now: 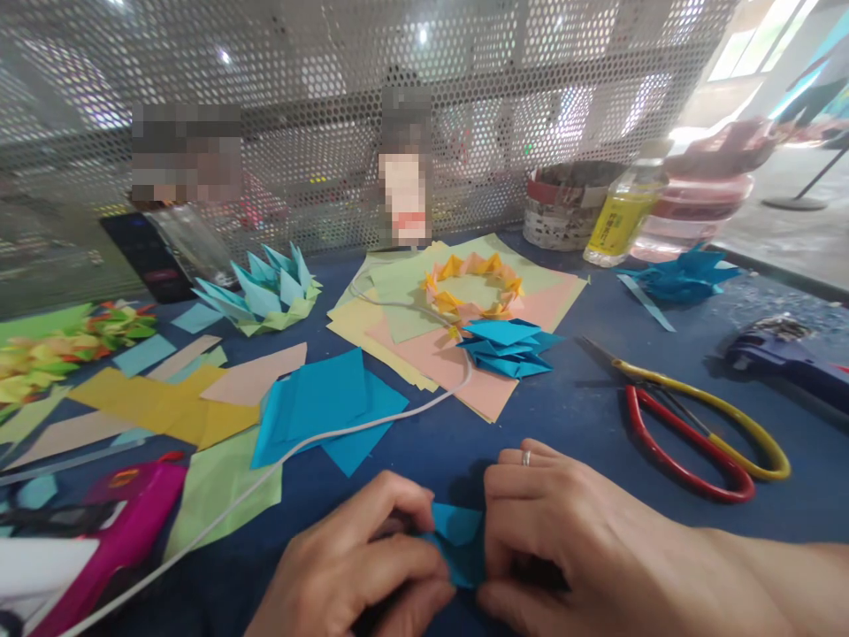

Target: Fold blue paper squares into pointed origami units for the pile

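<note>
Both my hands press on a small folded piece of blue paper [461, 541] at the near edge of the dark blue table [570, 416]. My left hand [351, 562] pinches its left side with curled fingers. My right hand [563, 531], with a ring on one finger, grips the right side. Most of the paper is hidden under my fingers. Loose blue paper squares [325, 407] lie just beyond my left hand.
Red and yellow scissors [690, 425] lie to the right. A pile of folded blue pieces [508, 347] and an orange-yellow paper ring [474, 283] rest on pastel sheets. A pink glue gun [112, 540] with a white cord sits at left. Bottle [623, 217], jars and perforated screen stand behind.
</note>
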Demonstrator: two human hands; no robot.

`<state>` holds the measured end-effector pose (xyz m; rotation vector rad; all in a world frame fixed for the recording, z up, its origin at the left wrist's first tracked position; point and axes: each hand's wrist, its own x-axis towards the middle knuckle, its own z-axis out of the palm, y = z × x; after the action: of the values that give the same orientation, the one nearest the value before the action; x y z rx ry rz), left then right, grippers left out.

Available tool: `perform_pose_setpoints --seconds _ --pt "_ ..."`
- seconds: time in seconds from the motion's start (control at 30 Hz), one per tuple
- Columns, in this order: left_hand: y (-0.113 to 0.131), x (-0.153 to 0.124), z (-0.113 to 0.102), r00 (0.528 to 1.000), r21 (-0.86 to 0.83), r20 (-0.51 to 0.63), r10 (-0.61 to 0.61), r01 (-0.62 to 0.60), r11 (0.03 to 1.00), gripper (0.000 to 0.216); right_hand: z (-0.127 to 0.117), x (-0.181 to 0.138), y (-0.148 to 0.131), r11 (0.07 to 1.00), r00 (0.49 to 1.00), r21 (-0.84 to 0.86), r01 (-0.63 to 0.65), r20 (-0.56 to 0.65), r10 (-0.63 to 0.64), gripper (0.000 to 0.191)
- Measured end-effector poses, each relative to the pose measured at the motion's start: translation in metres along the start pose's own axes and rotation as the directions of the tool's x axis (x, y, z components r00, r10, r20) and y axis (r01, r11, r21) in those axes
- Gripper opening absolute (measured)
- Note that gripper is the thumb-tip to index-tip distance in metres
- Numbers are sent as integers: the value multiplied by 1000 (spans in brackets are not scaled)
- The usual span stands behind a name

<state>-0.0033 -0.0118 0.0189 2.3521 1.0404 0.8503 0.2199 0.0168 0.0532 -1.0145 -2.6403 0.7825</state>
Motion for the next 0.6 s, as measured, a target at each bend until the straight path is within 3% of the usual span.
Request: perform_pose_setpoints --seconds 0.13,0.37,0.6 --pt "2 5 1 994 53 13 -107 106 993 15 -2 2 2 999 999 21 -25 35 25 15" --pt "6 8 1 992 75 -15 -123 124 989 15 -1 2 2 999 997 -13 -30 70 31 14" --pt "5 4 6 984 13 -44 -171 172 985 16 -1 1 3 999 1000 45 -20 20 19 18"
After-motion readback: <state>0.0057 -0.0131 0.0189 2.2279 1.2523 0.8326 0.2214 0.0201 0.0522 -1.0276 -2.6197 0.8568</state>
